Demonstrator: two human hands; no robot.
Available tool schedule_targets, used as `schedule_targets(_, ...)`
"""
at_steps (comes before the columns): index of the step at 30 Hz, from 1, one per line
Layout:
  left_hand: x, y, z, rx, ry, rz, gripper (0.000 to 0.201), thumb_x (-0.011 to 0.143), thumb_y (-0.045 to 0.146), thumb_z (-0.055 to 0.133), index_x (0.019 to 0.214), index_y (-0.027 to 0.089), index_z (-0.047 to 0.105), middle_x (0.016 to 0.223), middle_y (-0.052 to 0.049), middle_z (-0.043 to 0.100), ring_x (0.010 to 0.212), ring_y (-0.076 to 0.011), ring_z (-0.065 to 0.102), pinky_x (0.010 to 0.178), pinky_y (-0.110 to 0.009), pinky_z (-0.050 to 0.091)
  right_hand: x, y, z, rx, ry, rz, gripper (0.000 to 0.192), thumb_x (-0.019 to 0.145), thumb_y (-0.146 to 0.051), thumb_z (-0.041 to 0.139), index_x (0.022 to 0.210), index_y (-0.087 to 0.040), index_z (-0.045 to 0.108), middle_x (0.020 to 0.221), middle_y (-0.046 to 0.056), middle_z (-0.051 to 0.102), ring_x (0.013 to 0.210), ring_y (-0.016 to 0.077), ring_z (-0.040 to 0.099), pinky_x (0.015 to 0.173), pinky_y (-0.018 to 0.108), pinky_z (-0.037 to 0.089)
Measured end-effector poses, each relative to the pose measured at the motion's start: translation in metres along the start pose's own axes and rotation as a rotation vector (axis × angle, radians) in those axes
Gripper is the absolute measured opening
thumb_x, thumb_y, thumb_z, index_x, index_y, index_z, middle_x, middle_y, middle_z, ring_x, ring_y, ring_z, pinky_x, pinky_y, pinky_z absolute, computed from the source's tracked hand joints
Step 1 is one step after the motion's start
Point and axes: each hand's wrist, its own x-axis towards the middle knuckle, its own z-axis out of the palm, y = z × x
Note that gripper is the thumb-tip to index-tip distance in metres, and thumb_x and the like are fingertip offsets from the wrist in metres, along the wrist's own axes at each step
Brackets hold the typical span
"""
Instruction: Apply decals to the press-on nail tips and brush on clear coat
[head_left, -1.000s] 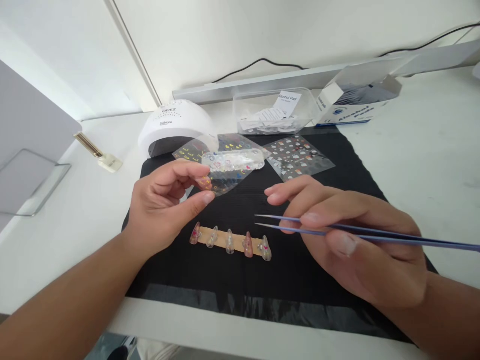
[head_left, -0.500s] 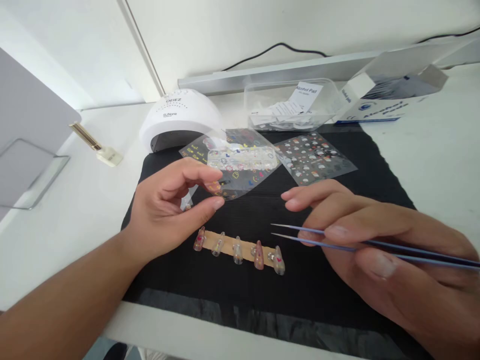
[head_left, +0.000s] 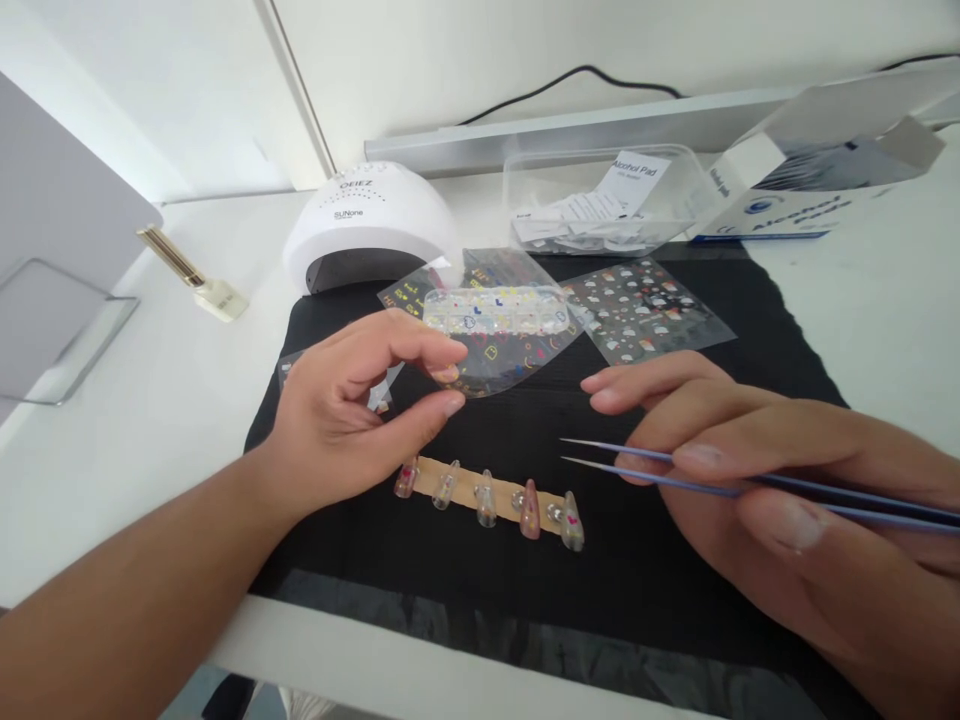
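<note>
Since the frame half a second earlier, the left hand point(head_left: 356, 400) has shifted slightly to the right over the work; everything on the desk point(head_left: 360, 655) has kept its place.

Left hand: raised above the near left of a black mat point(head_left: 600, 590), thumb and forefinger curved towards each other, a visible gap between their tips. Whether some tiny piece sits there cannot be told.

Right hand point(head_left: 795, 490): fingers pinching blue tweezers point(head_left: 630, 471), thumb against the lower arm. The points are parted, directed leftwards, and appear above the right end of a tan strip point(head_left: 504, 495).

On the mat, that strip carries five false nails point(head_left: 486, 500) in a row: the first and fourth from the left pinkish, the others clear. Behind the left hand, a clear sticker sheet point(head_left: 525, 365) overlaps a clear tray point(head_left: 499, 312); a second sticker sheet point(head_left: 656, 310) adjoins on the right.

Rear of desk, left to right: a cream bottle point(head_left: 221, 300) with a gold cap, a white device point(head_left: 367, 225) marked SUNone, a transparent container point(head_left: 544, 185) of white packets, and an opened carton point(head_left: 795, 210) lettered Alcohol Pads.
</note>
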Motion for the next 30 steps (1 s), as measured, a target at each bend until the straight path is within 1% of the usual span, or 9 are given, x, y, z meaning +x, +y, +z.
schedule_targets(6, 0.0, -0.003, 0.0, -0.017, -0.002, 0.024, 0.033, 0.081, 0.003, 0.074, 0.107, 0.023, 0.073, 0.092, -0.003, 0.069, 0.086, -0.0177, 0.065, 0.079, -0.033, 0.052, -0.001, 0.001, -0.001, -0.01, -0.008, 0.013, 0.012, 0.091, -0.032, 0.069, 0.096, -0.029, 0.08, 0.079, 0.004, 0.075, 0.093, 0.0259, 0.068, 0.105, 0.048, 0.045)
schedule_targets(11, 0.0, -0.004, 0.0, -0.027, -0.028, 0.077, 0.04, 0.078, 0.001, 0.075, 0.112, 0.022, 0.071, 0.094, -0.003, 0.068, 0.086, -0.0173, 0.064, 0.08, -0.032, 0.053, 0.002, 0.004, -0.004, -0.019, -0.049, -0.053, 0.014, 0.092, -0.031, 0.069, 0.1, -0.03, 0.08, 0.08, 0.003, 0.075, 0.088, 0.025, 0.067, 0.098, 0.049, 0.05)
schedule_targets(14, 0.0, -0.004, -0.001, -0.005, -0.033, 0.07, 0.038, 0.079, 0.003, 0.075, 0.112, 0.022, 0.071, 0.094, -0.004, 0.069, 0.087, -0.0182, 0.064, 0.081, -0.033, 0.053, 0.003, 0.008, -0.008, 0.012, -0.099, -0.111, 0.017, 0.092, -0.027, 0.068, 0.104, -0.028, 0.079, 0.083, 0.003, 0.075, 0.087, 0.0241, 0.066, 0.095, 0.048, 0.051)
schedule_targets(19, 0.0, -0.005, -0.001, -0.006, -0.049, 0.048, 0.037, 0.082, 0.008, 0.075, 0.115, 0.024, 0.07, 0.096, -0.005, 0.07, 0.089, -0.0198, 0.064, 0.084, -0.035, 0.053, 0.003, 0.011, -0.01, 0.026, -0.116, -0.111, 0.017, 0.093, -0.025, 0.067, 0.105, -0.027, 0.079, 0.084, 0.003, 0.074, 0.084, 0.0225, 0.065, 0.095, 0.047, 0.05)
schedule_targets(22, 0.001, -0.005, -0.002, -0.002, -0.06, 0.049, 0.036, 0.082, 0.009, 0.075, 0.115, 0.024, 0.07, 0.096, -0.005, 0.07, 0.09, -0.0197, 0.065, 0.084, -0.034, 0.053, 0.003, 0.01, -0.008, 0.029, -0.109, -0.099, 0.017, 0.093, -0.025, 0.066, 0.105, -0.027, 0.079, 0.084, 0.004, 0.074, 0.087, 0.0231, 0.066, 0.097, 0.047, 0.049)
schedule_targets(27, 0.0, -0.005, -0.001, -0.004, -0.078, 0.059, 0.034, 0.083, 0.009, 0.074, 0.114, 0.024, 0.07, 0.096, -0.004, 0.071, 0.089, -0.0187, 0.066, 0.083, -0.032, 0.053, 0.004, 0.008, -0.007, 0.031, -0.111, -0.091, 0.016, 0.093, -0.025, 0.065, 0.104, -0.025, 0.077, 0.081, 0.006, 0.074, 0.093, 0.024, 0.066, 0.092, 0.044, 0.052)
schedule_targets(30, -0.003, -0.002, 0.004, -0.039, -0.073, 0.043, 0.037, 0.084, 0.006, 0.073, 0.116, 0.025, 0.069, 0.097, -0.003, 0.072, 0.091, -0.0171, 0.066, 0.085, -0.031, 0.052, 0.003, 0.006, -0.011, 0.032, -0.13, -0.151, 0.018, 0.094, -0.024, 0.062, 0.105, -0.023, 0.075, 0.081, 0.006, 0.074, 0.091, 0.0232, 0.068, 0.094, 0.044, 0.052)
